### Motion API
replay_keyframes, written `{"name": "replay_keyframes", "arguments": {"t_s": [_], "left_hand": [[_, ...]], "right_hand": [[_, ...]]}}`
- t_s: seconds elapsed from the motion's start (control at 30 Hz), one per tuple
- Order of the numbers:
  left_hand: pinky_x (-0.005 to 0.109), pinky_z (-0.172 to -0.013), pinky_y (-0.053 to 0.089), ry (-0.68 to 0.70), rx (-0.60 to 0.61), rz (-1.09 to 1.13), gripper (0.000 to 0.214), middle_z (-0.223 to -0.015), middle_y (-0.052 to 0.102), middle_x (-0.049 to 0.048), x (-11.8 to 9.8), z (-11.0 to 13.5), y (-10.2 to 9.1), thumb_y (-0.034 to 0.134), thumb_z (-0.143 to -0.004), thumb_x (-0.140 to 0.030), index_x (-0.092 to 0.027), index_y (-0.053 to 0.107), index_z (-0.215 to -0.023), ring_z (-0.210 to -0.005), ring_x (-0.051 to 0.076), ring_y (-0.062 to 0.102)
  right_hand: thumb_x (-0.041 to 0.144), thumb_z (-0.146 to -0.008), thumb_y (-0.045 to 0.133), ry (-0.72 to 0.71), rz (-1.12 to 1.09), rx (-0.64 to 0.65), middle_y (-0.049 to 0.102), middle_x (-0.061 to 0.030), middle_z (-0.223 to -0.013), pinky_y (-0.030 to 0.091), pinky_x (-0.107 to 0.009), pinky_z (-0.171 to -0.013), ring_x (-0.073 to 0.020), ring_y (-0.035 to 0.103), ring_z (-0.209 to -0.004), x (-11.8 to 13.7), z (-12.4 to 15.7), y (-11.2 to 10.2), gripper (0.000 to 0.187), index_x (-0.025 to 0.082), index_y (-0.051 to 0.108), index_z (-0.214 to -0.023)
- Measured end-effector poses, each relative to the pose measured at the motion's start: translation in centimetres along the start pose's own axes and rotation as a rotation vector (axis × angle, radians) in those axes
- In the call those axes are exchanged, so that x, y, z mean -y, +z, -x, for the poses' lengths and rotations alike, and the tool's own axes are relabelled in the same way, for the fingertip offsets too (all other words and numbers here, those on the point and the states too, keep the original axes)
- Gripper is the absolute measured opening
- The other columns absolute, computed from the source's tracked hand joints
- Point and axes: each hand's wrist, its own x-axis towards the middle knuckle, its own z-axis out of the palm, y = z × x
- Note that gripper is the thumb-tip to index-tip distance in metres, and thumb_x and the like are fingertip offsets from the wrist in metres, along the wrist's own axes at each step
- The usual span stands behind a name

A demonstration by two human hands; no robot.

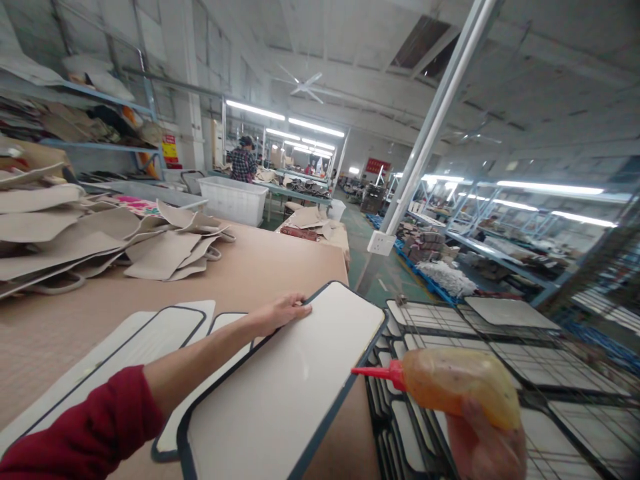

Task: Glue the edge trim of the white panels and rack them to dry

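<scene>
My left hand grips the far left edge of a white panel with a dark blue border, holding it tilted above the table. Thumb and fingers are closed on that edge. In my right hand is a squeeze bottle of amber liquid, probably glue, lying sideways with its red nozzle pointing left. The nozzle tip is at the panel's right border; whether it touches I cannot tell. Beneath my left arm, more bordered white panels lie on the table, partly hidden by the arm and the held panel.
Beige fabric pieces are heaped on the brown table at the left. Wire racks with bordered panels stand close on the right. A post with a socket box rises beyond the table corner. Farther back, a person stands near a white bin.
</scene>
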Motion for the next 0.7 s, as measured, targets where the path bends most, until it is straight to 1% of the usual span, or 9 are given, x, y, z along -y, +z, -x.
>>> {"name": "replay_keyframes", "arguments": {"t_s": [0.1, 0.3, 0.37, 0.47, 0.53, 0.6, 0.7], "left_hand": [[0.021, -0.046, 0.045, -0.007, -0.025, -0.025, 0.055, -0.062, 0.065, -0.0044, -0.5, -0.3, 0.0, 0.082, -0.053, -0.051, -0.018, 0.052, -0.086, -0.052, 0.012, 0.059], [0.020, -0.046, 0.044, -0.027, -0.059, -0.070, 0.024, -0.059, 0.063, -0.0047, -1.6, -0.8, 0.4, 0.070, -0.074, -0.030, -0.017, 0.053, -0.084, -0.048, 0.011, 0.056], [0.020, -0.047, 0.044, -0.034, -0.061, -0.070, 0.019, -0.058, 0.062, -0.0045, -1.9, -0.9, 0.5, 0.068, -0.076, -0.026, -0.017, 0.053, -0.083, -0.048, 0.011, 0.056], [0.019, -0.048, 0.044, -0.032, -0.051, -0.050, 0.020, -0.061, 0.064, -0.0027, -2.2, -1.0, 0.6, 0.071, -0.076, -0.026, -0.016, 0.055, -0.082, -0.051, 0.012, 0.058], [0.019, -0.049, 0.044, -0.030, -0.050, -0.056, 0.021, -0.061, 0.065, -0.0022, -2.5, -1.1, 0.7, 0.073, -0.075, -0.026, -0.016, 0.055, -0.082, -0.051, 0.012, 0.059], [0.020, -0.051, 0.045, -0.034, -0.057, -0.070, 0.021, -0.060, 0.064, -0.0028, -2.7, -1.2, 0.9, 0.073, -0.075, -0.026, -0.016, 0.056, -0.081, -0.050, 0.012, 0.059], [0.021, -0.052, 0.047, -0.042, -0.070, -0.071, 0.018, -0.058, 0.063, -0.0035, -3.1, -1.5, 1.1, 0.072, -0.077, -0.023, -0.016, 0.056, -0.080, -0.049, 0.012, 0.058]], "right_hand": [[0.029, -0.048, 0.093, 0.000, 0.012, 0.004, 0.073, 0.0018, -0.079, 0.058, -0.021, -0.067, -0.0160, 0.069, -0.069, 0.3, 0.2, 0.3, 0.048, 0.024, 0.072, -0.091], [0.034, -0.052, 0.091, -0.042, 0.045, 0.066, 0.073, -0.0013, -0.077, 0.059, -0.024, -0.061, -0.0174, 0.068, -0.060, 0.9, 0.7, 1.1, 0.039, 0.024, 0.075, -0.086], [0.035, -0.052, 0.092, -0.073, 0.059, 0.082, 0.073, -0.0014, -0.075, 0.059, -0.024, -0.059, -0.0174, 0.068, -0.057, 1.3, 0.9, 1.5, 0.038, 0.024, 0.075, -0.084], [0.035, -0.052, 0.092, -0.085, 0.069, 0.114, 0.073, -0.0013, -0.072, 0.058, -0.022, -0.056, -0.0168, 0.067, -0.053, 1.7, 1.2, 1.7, 0.035, 0.025, 0.075, -0.081], [0.033, -0.052, 0.093, -0.055, 0.053, 0.111, 0.074, -0.0005, -0.075, 0.058, -0.021, -0.056, -0.0165, 0.068, -0.056, 1.6, 1.3, 1.5, 0.038, 0.026, 0.076, -0.085], [0.031, -0.050, 0.093, -0.009, 0.024, 0.092, 0.075, 0.0012, -0.083, 0.059, -0.021, -0.058, -0.0167, 0.070, -0.061, 1.3, 1.3, 1.0, 0.046, 0.028, 0.075, -0.092], [0.029, -0.048, 0.093, 0.050, 0.016, 0.082, 0.075, 0.0020, -0.096, 0.061, -0.024, -0.065, -0.0198, 0.072, -0.073, 0.8, 1.2, 0.2, 0.056, 0.028, 0.073, -0.102]]}}
